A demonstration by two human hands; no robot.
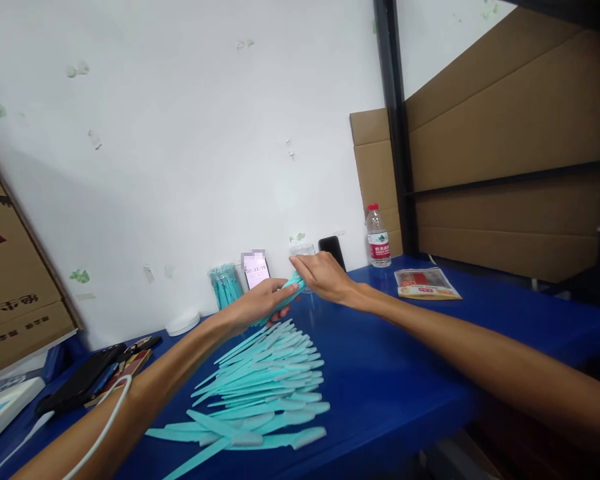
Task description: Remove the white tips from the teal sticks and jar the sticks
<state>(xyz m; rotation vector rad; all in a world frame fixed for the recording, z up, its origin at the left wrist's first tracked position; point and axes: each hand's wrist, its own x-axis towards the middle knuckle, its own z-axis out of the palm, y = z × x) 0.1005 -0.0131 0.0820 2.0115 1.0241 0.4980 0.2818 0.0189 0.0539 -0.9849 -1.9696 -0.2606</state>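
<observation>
My left hand (pixel 273 300) is closed around a bundle of turquoise eyebrow razors (pixel 291 287). My right hand (pixel 325 275) curls over the upper end of that bundle, its fingers bent and partly hidden from me. Just behind the hands, a clear plastic jar (pixel 303 248) stands partly covered by them. Below, many more eyebrow razors (pixel 275 373) lie in an overlapping row on the blue table (pixel 380 373), their pale caps mostly pointing right. A few at the front lie crossed over each other.
A clear jar packed with turquoise razors (pixel 225 285) stands by the wall, left of a lit phone (pixel 257 270). A white lid (pixel 183 324), a dark phone (pixel 332 252), a water bottle (pixel 379 237) and a snack packet (pixel 427 284) are around. A black case (pixel 83 380) lies left.
</observation>
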